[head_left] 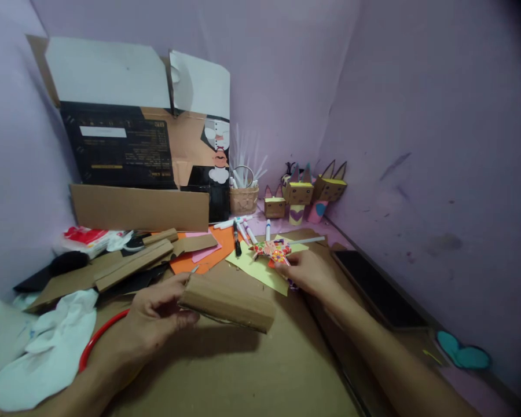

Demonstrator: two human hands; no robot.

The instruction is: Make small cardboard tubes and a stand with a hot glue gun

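My left hand (156, 313) grips one end of a folded brown cardboard piece (230, 302), fingers at its edge and thumb below. The piece is held tilted above the brown cardboard work surface (252, 382). At the middle, my right hand (310, 272) has its fingers closed at the near edge of a small colourful patterned item (271, 249), whose kind I cannot make out. Yellow paper (260, 272) lies under that item. Beyond it are several white markers (249, 233) and a black pen (237, 243).
Cardboard strips (134, 263) lie left, near a crumpled white cloth (65, 341) and a red ring-shaped edge (99, 336). An opened box (125, 147) stands behind. A basket (244, 200) and cardboard animal figures (299, 194) line the back. A dark flat panel (377, 289) lies right.
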